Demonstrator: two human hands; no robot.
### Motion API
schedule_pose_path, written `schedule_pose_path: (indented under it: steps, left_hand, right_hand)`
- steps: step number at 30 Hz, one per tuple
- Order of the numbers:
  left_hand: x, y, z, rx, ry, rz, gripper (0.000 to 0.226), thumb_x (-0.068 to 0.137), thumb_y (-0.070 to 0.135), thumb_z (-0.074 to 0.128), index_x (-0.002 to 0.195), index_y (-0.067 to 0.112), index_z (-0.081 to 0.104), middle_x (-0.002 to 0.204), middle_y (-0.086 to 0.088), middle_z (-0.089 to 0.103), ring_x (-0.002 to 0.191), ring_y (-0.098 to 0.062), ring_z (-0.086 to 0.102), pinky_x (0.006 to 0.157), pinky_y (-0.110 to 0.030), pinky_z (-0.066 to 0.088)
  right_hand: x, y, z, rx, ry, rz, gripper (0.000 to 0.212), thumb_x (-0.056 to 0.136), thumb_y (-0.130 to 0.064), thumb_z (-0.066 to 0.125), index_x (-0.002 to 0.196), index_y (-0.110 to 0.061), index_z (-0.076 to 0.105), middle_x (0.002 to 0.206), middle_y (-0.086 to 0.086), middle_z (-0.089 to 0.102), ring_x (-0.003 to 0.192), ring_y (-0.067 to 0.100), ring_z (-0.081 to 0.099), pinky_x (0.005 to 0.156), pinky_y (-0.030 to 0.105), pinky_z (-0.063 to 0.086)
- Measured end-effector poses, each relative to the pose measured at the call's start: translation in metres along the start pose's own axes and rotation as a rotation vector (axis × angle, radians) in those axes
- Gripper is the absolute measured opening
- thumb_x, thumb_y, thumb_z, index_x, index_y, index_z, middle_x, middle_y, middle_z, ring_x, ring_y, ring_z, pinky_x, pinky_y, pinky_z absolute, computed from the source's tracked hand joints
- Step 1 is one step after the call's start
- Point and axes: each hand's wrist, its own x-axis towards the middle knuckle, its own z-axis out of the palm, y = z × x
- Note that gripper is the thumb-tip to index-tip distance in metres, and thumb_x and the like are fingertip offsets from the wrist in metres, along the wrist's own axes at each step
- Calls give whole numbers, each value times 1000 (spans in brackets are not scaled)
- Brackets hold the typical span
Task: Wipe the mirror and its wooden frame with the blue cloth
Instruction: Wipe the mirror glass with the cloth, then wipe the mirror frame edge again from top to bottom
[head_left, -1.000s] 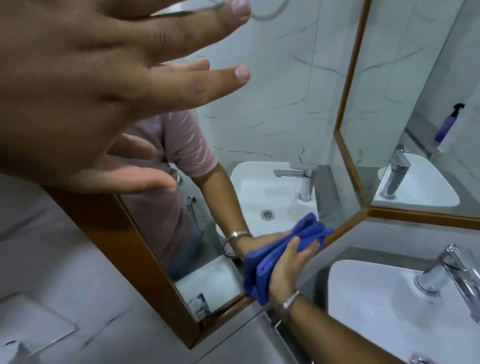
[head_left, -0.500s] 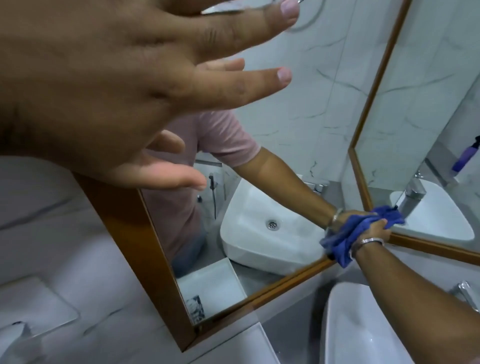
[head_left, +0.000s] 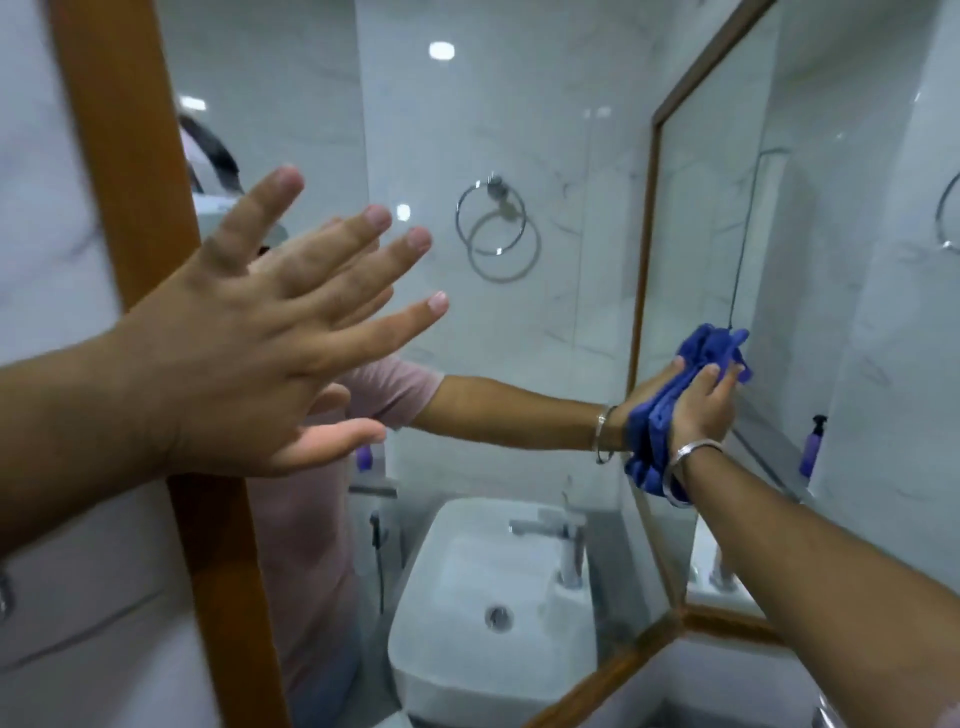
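Mirror (head_left: 493, 364) fills the view, its frame (head_left: 124, 156) running down at nine o'clock and along the bottom toward five o'clock, and no streaks or dirt show, so how much is already wiped I cannot tell; I'd judge the job mid-way, with plenty of glass and most of the wood possibly left. Left hand (head_left: 249, 343) is spread flat and empty at nine o'clock against glass and frame, while the right hand (head_left: 698, 410) at three o'clock is clamped on the cloth (head_left: 654, 431), pressing it to the corner where a second mirror (head_left: 831, 312) meets the first. The top frame is cut off, the cloth hides its own contact spot, and the whole picture is slightly blurred.
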Motion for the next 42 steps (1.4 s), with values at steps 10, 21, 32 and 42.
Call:
schedule_pose_path:
  steps: [10, 21, 32, 42]
  left_hand:
    - [77, -130, -20, 293, 167, -154, 93, 84, 76, 35, 158, 22, 23, 166, -17, 18, 152, -39, 17, 120, -66, 3]
    - [93, -188, 4, 242, 33, -391, 111, 67, 84, 48, 158, 27, 21, 168, -9, 15, 153, -37, 14, 116, -71, 12]
    - [91, -141, -56, 233, -10, -527, 97, 88, 78, 17, 155, 7, 23, 163, -20, 20, 151, -38, 17, 117, -69, 17]
    - [6, -138, -81, 219, -218, -499, 90, 93, 69, 22, 148, 1, 38, 156, -21, 35, 143, -39, 35, 111, -63, 24]
  right_hand:
    - [96, -195, 18, 81, -17, -432, 47, 96, -42, 28, 138, -24, 38, 149, 10, 36, 133, 34, 43, 105, 49, 41]
    - [171, -358, 35, 31, -2, -485, 55, 100, -37, 27, 148, -11, 24, 159, 10, 21, 146, 28, 16, 118, 44, 21]
    - [82, -361, 38, 176, -27, -551, 50, 100, -33, 28, 144, -10, 29, 153, 20, 28, 139, 37, 33, 115, 46, 28]
    - [-171, -428, 40, 150, -306, -1167, 55, 100, -37, 30, 151, -19, 19, 162, 3, 13, 149, 21, 4, 122, 34, 1]
